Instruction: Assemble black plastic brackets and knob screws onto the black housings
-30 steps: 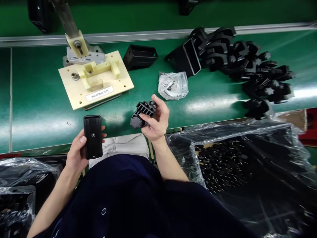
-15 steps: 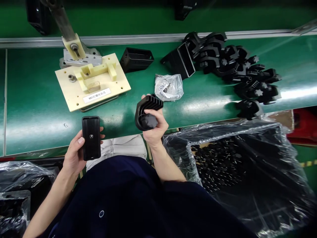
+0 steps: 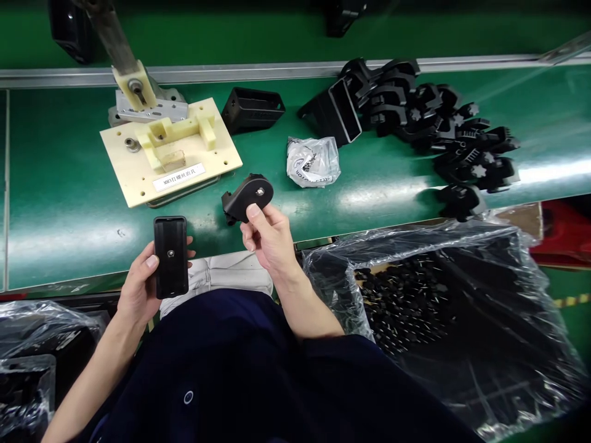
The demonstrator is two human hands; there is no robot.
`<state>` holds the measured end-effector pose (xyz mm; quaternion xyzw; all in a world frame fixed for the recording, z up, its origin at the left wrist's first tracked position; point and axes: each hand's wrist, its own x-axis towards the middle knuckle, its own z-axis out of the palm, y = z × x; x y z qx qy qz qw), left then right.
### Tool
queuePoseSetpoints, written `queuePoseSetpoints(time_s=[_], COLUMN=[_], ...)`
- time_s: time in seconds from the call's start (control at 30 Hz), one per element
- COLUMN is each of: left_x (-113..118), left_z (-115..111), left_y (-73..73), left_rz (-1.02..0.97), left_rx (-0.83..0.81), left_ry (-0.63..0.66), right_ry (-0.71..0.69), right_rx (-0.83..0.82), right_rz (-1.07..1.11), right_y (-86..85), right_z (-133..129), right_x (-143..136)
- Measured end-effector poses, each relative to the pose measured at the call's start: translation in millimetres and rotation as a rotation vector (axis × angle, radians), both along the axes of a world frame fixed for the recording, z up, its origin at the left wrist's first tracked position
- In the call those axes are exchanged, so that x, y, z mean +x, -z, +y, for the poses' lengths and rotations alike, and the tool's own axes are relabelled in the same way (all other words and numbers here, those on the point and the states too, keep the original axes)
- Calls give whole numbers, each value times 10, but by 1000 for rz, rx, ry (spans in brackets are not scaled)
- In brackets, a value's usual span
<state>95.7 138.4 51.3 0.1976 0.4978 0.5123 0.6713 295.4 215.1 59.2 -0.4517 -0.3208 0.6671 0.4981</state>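
My left hand (image 3: 141,280) is wrapped round a black rectangular housing (image 3: 171,264), held upright near the bench's front edge, with a small metal screw head at its middle. Pinched between the thumb and fingers of my right hand (image 3: 272,237) is a black clamp part (image 3: 252,195), its flat rounded side with a metal screw facing up. The two parts are apart. Behind them sits a cream fixture plate (image 3: 132,175) with a printed label. A clear plastic bag (image 3: 313,161) lies right of the clamp part.
Two more black housings (image 3: 253,111) (image 3: 335,114) stand at the back of the green bench (image 3: 60,184). Black clamp parts (image 3: 429,123) are heaped at the right. A plastic-lined box (image 3: 498,307) holds knobs with screws, front right. A metal arm (image 3: 113,37) rises behind the fixture.
My right hand has turned over the clamp part and moved it left, so its knob side no longer faces up. My left hand and the housing have hardly moved.
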Motion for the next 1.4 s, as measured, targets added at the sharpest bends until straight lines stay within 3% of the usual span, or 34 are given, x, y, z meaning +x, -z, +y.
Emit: queuePoseSetpoints(time_s=[0.3,0.4,0.6,0.8,0.87,0.97,1.07,1.13,1.23,1.4], left_x=[-19,-6,6,-27,-60,-127,-184,-205,-207,-158], left_z=[3,13,65,47,24,26,82,131,189,246], left_y=[1,13,2,21,61,130,169,166,115,-10], left_rz=[-26,-38,-39,63,201,676,1187,1408,1617,1849], left_rx=[20,30,25,47,95,264,581,782,913,937], left_ry=[11,19,-9,0,28,131,264,344,447,587], right_ry=[-16,-56,-309,-343,-340,-323,-290,-269,-247,-207], right_rx=[-140,-113,8,103,119,124,129,132,139,155], right_rz=[53,121,327,336,312,270,266,256,232,189], right_y=[44,42,113,154,145,135,138,144,144,105], right_z=[21,16,37,69,86,111,120,113,93,77], right_x=[42,67,146,167,173,183,196,207,224,233])
